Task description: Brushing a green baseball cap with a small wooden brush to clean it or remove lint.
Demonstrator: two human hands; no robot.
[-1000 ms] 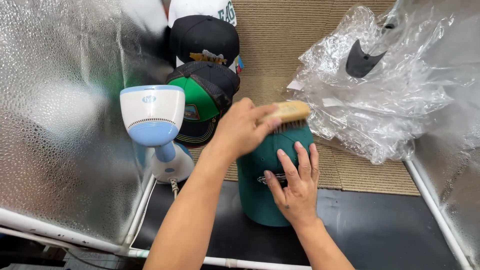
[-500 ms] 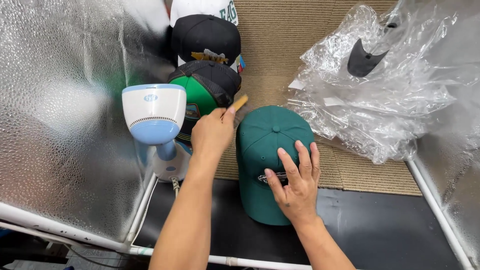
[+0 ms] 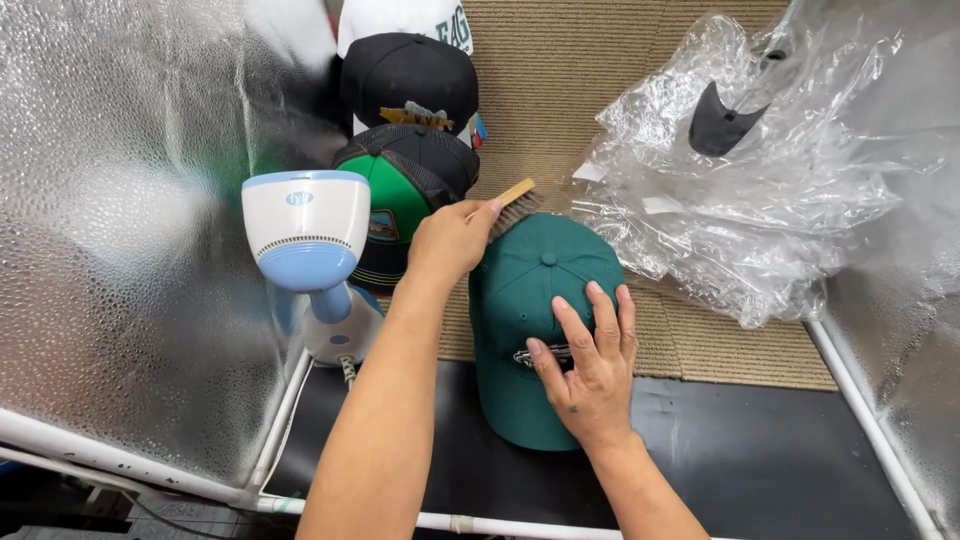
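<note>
Nearest us, our right hand (image 3: 590,365) lies flat on the front panels of the green cap (image 3: 540,330), fingers spread and released, pinning it rather than gripping it. To brush well, we judge that this hand should press firmly enough that the cap cannot slide, while keeping the crown rounded rather than crushed. Our left hand (image 3: 450,243) is clenched around the wooden brush (image 3: 508,203), bristles meeting the cap's far edge near the top button. Short, light strokes following the seams should serve best, we think, with the bristles angled rather than dug in.

The cap sits on the worktop, brim toward us over the dark mat (image 3: 760,450), crown over the tan woven mat (image 3: 590,90). It is plain dark green with a small embroidered emblem on the front, mostly hidden under our fingers.

Left of it stands a white and blue handheld steamer (image 3: 308,235). Beyond lie a green-fronted mesh cap (image 3: 405,195), a black cap (image 3: 408,80) and a white cap (image 3: 400,15). Crumpled clear plastic (image 3: 740,190) lies to the far right.
</note>
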